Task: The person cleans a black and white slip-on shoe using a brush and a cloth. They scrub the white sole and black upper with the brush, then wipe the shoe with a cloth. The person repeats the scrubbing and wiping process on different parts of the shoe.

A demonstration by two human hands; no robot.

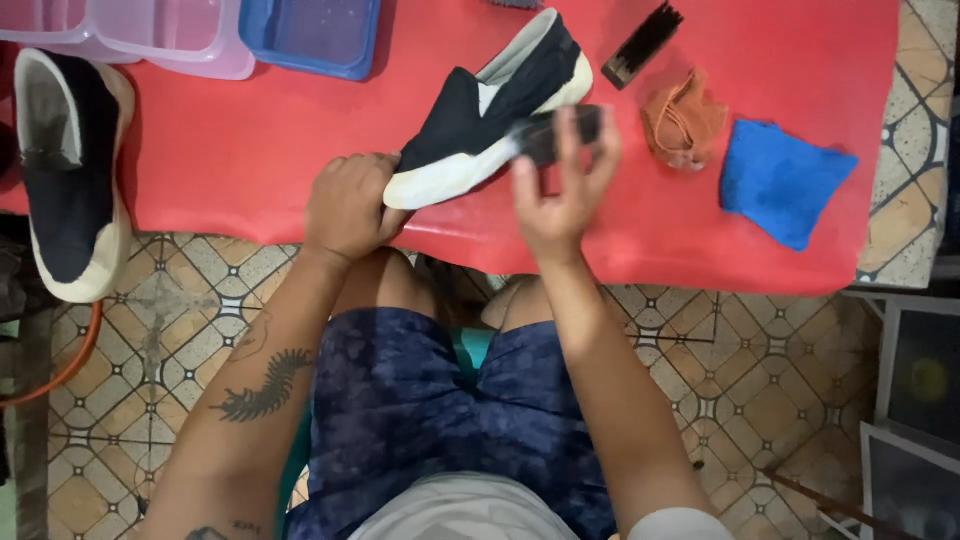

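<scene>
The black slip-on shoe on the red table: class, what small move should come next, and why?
Probably draw the blurred dark brush in the right hand along the shoe's white sole edge; the left hand already steadies the toe, and the brush sits against that side.

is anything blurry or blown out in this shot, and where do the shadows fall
In the head view the right hand and the dark brush it holds are smeared by motion blur; the left hand and the black slip-on shoe with white sole are sharper. Light is soft and even, with nothing blown out on the red tabletop, and faint shadows sit beside the shoe and the clear plastic tubs.
</scene>
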